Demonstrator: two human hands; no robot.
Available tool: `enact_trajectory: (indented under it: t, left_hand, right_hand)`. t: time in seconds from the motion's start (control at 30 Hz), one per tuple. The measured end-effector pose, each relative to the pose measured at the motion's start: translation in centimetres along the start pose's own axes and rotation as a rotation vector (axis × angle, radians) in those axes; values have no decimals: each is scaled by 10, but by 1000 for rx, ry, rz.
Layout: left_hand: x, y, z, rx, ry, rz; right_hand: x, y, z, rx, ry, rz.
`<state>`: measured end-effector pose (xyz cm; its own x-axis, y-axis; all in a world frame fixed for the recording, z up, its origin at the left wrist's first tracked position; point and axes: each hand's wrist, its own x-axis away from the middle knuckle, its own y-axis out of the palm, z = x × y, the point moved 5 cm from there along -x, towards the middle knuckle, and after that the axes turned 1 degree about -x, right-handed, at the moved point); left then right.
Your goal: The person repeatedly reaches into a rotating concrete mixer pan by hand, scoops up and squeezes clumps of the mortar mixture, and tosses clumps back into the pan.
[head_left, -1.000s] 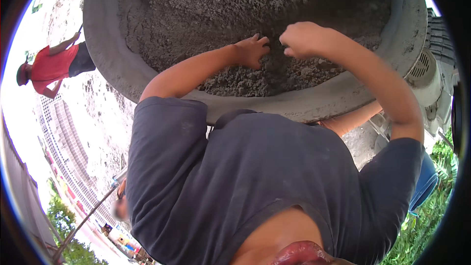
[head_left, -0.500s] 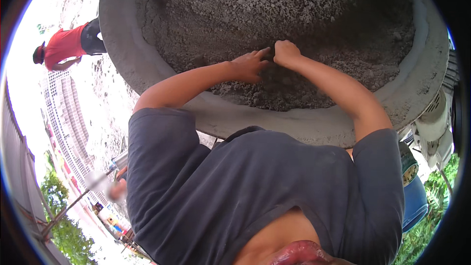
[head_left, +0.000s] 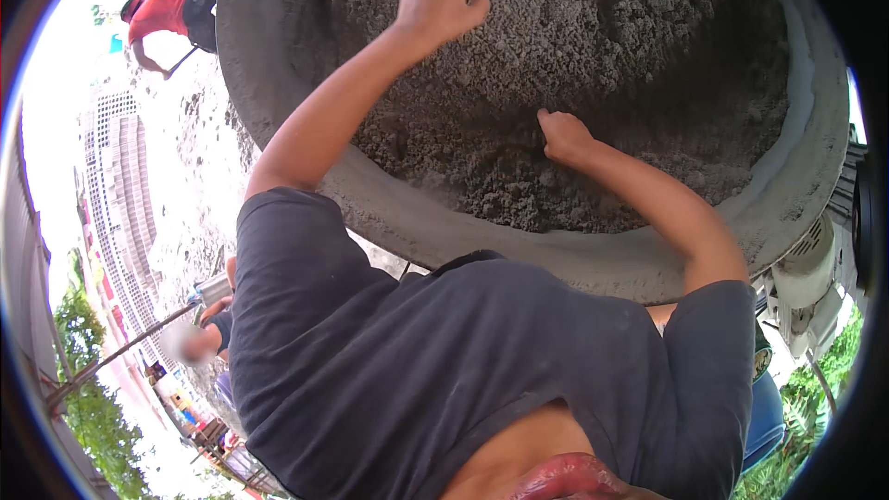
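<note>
A large round pan (head_left: 250,65) with a thick grey rim spreads in front of me, filled with grey, crumbly, granular mix (head_left: 519,28). Over the far left part of the mix, my left hand (head_left: 440,2) is raised with curled fingers and the thumb pointing right. Nearer to me and right of centre, my right hand (head_left: 567,137) is closed low over the mix, its tip pointing to the far left. Anything inside either hand is too small or hidden to make out. Both bare forearms cross the near rim.
A person in a red shirt (head_left: 171,14) bends beyond the pan at the left. Another person (head_left: 208,333) is near my left side. Stacked perforated blocks (head_left: 120,157) stand at the left. Grey machine housing (head_left: 804,264) and a blue container (head_left: 764,417) are at the right.
My hands have parted. The left hand has moved up and away over the mix, its fingers now curled; the right has shifted slightly right and nearer. The person in red has bent down.
</note>
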<state>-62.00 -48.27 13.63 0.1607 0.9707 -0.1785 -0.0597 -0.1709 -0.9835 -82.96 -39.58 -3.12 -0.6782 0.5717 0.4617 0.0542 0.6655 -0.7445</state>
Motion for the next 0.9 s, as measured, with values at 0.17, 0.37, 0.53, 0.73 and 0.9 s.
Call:
enact_trajectory:
  t: [0.17,0.37,0.53,0.73,0.9]
  left_hand:
    - [11,67,-80,73,-274,-226]
    - [41,57,-57,317,-271,-441]
    - [43,43,-31,164,-106,-241]
    - [37,35,47,61,32,-451]
    - [65,-36,108,447,132,-529]
  right_hand:
    - [43,-60,-7,-71,-234,-161]
    - [125,-148,-4,-922,-79,-269]
    - [181,-182,-21,-1574,98,-95]
    - [206,-187,-35,-1072,52,138]
    - [235,-209,-31,-821,7,596]
